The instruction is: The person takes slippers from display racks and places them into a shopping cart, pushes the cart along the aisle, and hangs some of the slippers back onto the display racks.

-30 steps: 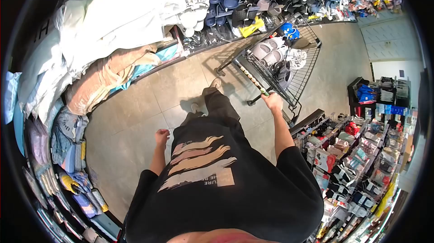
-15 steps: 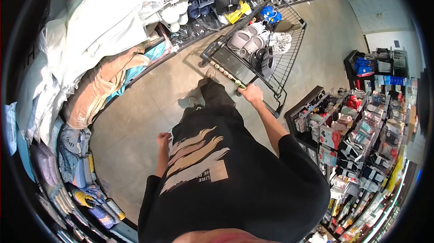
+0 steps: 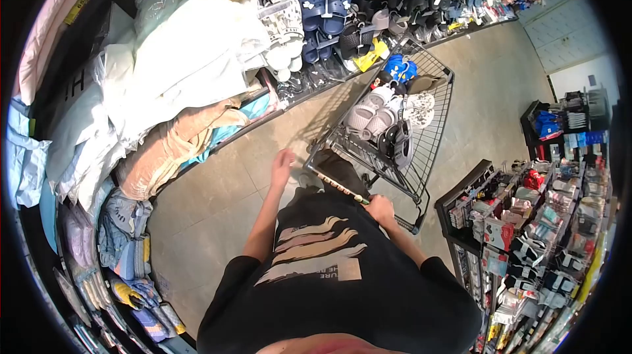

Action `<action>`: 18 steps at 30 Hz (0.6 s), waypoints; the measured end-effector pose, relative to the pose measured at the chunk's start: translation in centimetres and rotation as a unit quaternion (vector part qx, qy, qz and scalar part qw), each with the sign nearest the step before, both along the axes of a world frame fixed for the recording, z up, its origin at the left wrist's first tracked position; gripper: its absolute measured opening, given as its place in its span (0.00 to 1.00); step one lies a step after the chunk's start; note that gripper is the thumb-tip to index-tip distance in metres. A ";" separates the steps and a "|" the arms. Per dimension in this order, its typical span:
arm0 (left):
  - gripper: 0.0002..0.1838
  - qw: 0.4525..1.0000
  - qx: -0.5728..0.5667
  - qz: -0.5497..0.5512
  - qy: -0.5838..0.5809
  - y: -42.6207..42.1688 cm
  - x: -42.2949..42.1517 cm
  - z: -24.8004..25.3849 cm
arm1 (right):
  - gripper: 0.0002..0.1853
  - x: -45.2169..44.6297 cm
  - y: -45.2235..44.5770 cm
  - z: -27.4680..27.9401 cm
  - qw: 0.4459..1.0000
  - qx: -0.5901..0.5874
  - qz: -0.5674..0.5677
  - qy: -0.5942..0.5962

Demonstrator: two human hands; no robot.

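Observation:
My right hand [image 3: 380,209] is wrapped around the right end of the shopping cart handle [image 3: 334,184]. My left hand [image 3: 283,162] is raised to the left of the handle's other end, apart from it, with nothing in it and its fingers loosely extended. Inside the wire shopping cart [image 3: 431,150] lie grey clogs [image 3: 372,117], white patterned clogs [image 3: 419,110], dark sandals [image 3: 397,144] and a blue item with yellow marks [image 3: 400,68] at the far end.
Clogs and sandals hang on a wall rack [image 3: 326,1] beyond the cart. Plastic-wrapped white bedding [image 3: 191,44] and a tan bundle [image 3: 174,156] fill the left shelves, above folded textiles [image 3: 125,235]. A shelf of small packaged goods [image 3: 526,222] stands at the right.
My left hand has risen forward from beside my body towards the cart handle. The handle and my right hand are now closer to my body.

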State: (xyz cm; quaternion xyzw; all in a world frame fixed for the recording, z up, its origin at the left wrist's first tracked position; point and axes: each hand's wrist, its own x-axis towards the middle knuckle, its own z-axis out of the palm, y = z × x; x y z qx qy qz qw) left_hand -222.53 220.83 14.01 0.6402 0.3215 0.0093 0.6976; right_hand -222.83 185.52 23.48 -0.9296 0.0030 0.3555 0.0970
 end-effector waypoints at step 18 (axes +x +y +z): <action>0.12 0.950 0.244 -0.190 0.037 -8.0 5.3 -0.2 | 0.26 0.5 -2.8 -1.0 0.991 -0.005 0.069 -0.110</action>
